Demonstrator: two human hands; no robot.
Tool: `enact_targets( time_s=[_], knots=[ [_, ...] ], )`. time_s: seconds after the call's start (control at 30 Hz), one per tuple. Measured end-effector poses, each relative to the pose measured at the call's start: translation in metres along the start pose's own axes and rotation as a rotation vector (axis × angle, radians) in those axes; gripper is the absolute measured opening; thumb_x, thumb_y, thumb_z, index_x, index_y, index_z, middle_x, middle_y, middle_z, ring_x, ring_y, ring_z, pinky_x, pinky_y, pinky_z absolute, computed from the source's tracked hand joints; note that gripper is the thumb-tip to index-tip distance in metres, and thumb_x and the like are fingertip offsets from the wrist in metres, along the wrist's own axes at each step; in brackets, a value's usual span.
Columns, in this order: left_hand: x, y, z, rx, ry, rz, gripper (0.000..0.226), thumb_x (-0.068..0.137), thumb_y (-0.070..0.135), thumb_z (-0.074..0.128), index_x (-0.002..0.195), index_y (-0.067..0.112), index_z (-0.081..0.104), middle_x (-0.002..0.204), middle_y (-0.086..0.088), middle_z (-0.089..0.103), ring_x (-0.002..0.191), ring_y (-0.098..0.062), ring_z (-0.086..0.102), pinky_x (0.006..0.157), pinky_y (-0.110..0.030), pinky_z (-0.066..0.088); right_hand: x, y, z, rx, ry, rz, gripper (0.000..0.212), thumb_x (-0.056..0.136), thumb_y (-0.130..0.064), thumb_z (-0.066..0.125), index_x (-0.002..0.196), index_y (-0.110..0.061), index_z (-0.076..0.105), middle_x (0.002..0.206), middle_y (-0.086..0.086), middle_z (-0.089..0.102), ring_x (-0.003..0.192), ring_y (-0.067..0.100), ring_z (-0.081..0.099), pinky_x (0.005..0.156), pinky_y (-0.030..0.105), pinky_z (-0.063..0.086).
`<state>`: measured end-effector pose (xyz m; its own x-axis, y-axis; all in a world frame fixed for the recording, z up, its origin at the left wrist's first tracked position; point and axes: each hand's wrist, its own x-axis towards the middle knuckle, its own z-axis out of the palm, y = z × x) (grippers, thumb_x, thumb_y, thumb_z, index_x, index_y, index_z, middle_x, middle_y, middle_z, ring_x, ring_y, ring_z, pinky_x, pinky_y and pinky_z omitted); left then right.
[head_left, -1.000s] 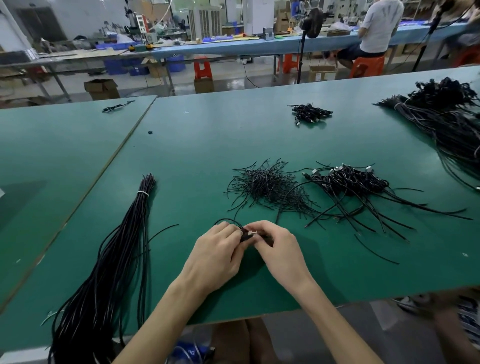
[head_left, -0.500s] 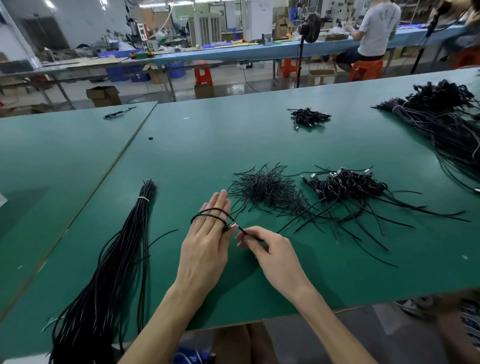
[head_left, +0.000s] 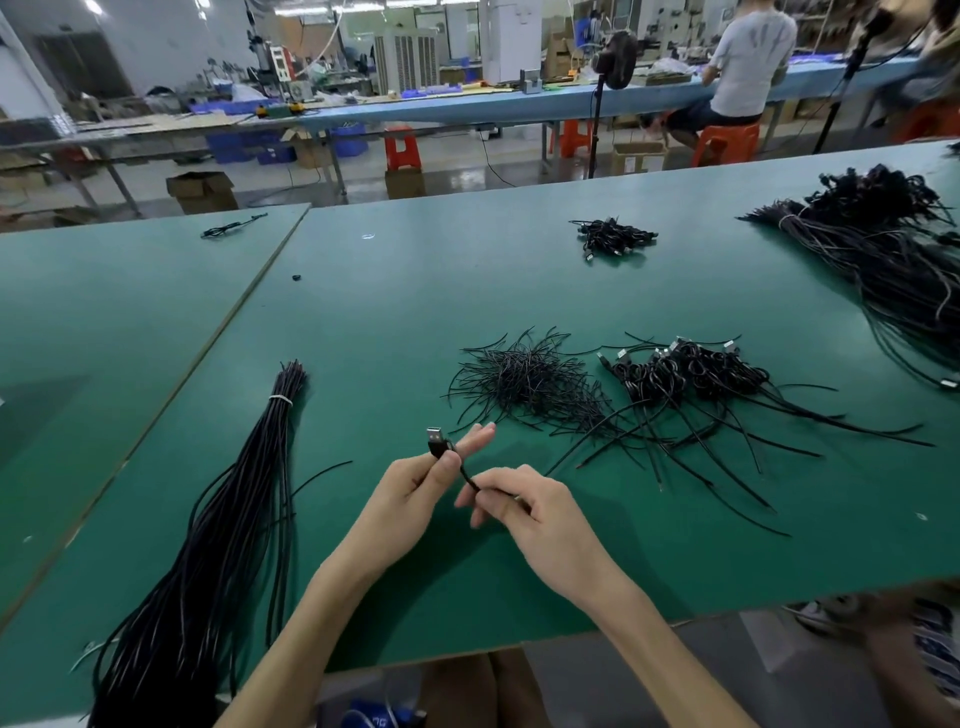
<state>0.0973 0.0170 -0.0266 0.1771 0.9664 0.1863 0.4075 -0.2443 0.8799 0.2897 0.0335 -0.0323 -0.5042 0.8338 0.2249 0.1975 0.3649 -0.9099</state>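
Half a second ago the black USB cable (head_left: 469, 475) was looped round the spread fingers of the left hand (head_left: 410, 499). Now the loop is off them. The cable's silver plug (head_left: 435, 438) stands up out of that hand, pinched between the thumb and curled fingers, while the index finger points straight out past it. The right hand (head_left: 540, 519) pinches the cord just below, thumb against forefinger, its other fingers loosely curled. Both hands hold the cable in the air, just above the near part of the green table (head_left: 374, 291). Whether the rest of the coil sits inside the palms cannot be told. The winding looks finished, so binding the coil is probably next.

Just beyond the hands lies a loose pile of short ties (head_left: 524, 379). Beside it on the right is a heap of coiled cables (head_left: 685, 371) with their plugs showing. A long tied bundle (head_left: 223, 519) of straight cables runs down the left side. A small far heap (head_left: 613, 239) and a large mass of cables (head_left: 893, 260) lie further back. Behind the table is a workshop with a long blue bench (head_left: 467, 106), orange stools (head_left: 402, 148) and a seated person (head_left: 748, 62).
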Motion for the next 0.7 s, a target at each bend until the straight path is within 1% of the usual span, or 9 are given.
enact_targets(
  time_s=[0.07,0.13,0.23,0.33,0.4,0.47,0.57,0.63,0.7],
  knots=[
    [0.0,0.002,0.0,-0.068,-0.021,-0.044,0.043,0.111,0.038,0.036,0.137,0.02,0.065,0.104,-0.007,0.075,0.099,-0.018,0.064,0.112,-0.034,0.04,0.0,0.001,0.002,-0.051,-0.035,0.014,0.02,0.106,-0.027,0.056,0.104,-0.036,0.074,0.085,-0.015,0.072,0.097,0.011,0.055,0.087,0.025,0.045],
    [-0.002,0.005,0.001,-0.256,-0.071,-0.062,0.047,0.11,0.048,0.036,0.143,0.026,0.06,0.103,-0.02,0.072,0.085,-0.025,0.055,0.1,-0.038,0.045,0.001,0.002,0.003,-0.052,-0.038,0.042,0.016,0.104,-0.032,0.058,0.107,-0.036,0.074,0.086,-0.017,0.072,0.096,0.009,0.056,0.09,0.029,0.047],
    [-0.004,0.005,-0.003,-0.559,-0.08,-0.037,0.054,0.11,0.048,0.036,0.141,0.01,0.061,0.14,-0.027,0.058,0.111,-0.032,0.059,0.094,-0.038,0.049,0.001,-0.001,0.004,-0.034,-0.042,0.06,0.015,0.104,-0.036,0.058,0.101,-0.034,0.072,0.086,-0.013,0.073,0.092,0.009,0.065,0.09,0.04,0.052],
    [-0.004,0.006,-0.009,-0.83,0.027,-0.016,0.053,0.104,0.05,0.047,0.123,0.007,0.072,0.136,-0.017,0.065,0.133,-0.028,0.057,0.105,-0.033,0.049,0.0,-0.002,0.004,-0.025,-0.046,0.053,0.02,0.106,-0.034,0.053,0.094,-0.033,0.069,0.086,-0.011,0.073,0.091,0.012,0.067,0.089,0.045,0.054],
    [-0.003,0.008,-0.011,-1.016,0.11,-0.048,0.041,0.094,0.053,0.063,0.096,0.014,0.077,0.107,-0.004,0.076,0.117,-0.021,0.069,0.096,-0.03,0.054,-0.001,-0.003,0.005,-0.046,-0.044,0.062,0.022,0.105,-0.039,0.05,0.095,-0.036,0.07,0.087,-0.013,0.072,0.097,0.01,0.064,0.09,0.043,0.053],
    [-0.003,0.009,-0.015,-1.191,0.102,-0.062,0.033,0.093,0.049,0.067,0.08,0.019,0.069,0.079,0.006,0.067,0.087,-0.013,0.07,0.082,-0.026,0.056,-0.001,-0.002,0.005,-0.056,-0.045,0.082,0.02,0.103,-0.043,0.053,0.095,-0.038,0.07,0.089,-0.013,0.071,0.098,0.008,0.065,0.092,0.041,0.052],
    [-0.004,0.011,-0.02,-1.415,-0.047,-0.062,0.041,0.108,0.042,0.047,0.077,0.018,0.059,0.062,0.008,0.045,0.053,-0.009,0.043,0.064,-0.023,0.047,-0.001,0.0,0.006,-0.122,-0.042,0.087,0.012,0.101,-0.042,0.059,0.098,-0.036,0.069,0.094,-0.012,0.068,0.094,0.005,0.065,0.092,0.036,0.052],
    [-0.005,0.012,-0.023,-1.499,-0.127,-0.063,0.05,0.113,0.04,0.032,0.076,0.016,0.055,0.056,0.008,0.037,0.045,-0.01,0.031,0.061,-0.025,0.044,-0.001,0.0,0.005,-0.116,-0.007,0.073,0.007,0.1,-0.036,0.064,0.098,-0.034,0.07,0.096,-0.015,0.066,0.092,0.002,0.061,0.087,0.026,0.05],
    [-0.008,0.01,-0.025,-1.46,-0.102,-0.082,0.052,0.113,0.041,0.034,0.07,0.018,0.053,0.049,0.01,0.033,0.041,-0.009,0.026,0.056,-0.024,0.043,-0.001,-0.001,0.003,-0.09,0.018,0.048,0.004,0.099,-0.031,0.066,0.1,-0.031,0.07,0.098,-0.021,0.064,0.088,-0.001,0.057,0.081,0.016,0.043]
  ],
)
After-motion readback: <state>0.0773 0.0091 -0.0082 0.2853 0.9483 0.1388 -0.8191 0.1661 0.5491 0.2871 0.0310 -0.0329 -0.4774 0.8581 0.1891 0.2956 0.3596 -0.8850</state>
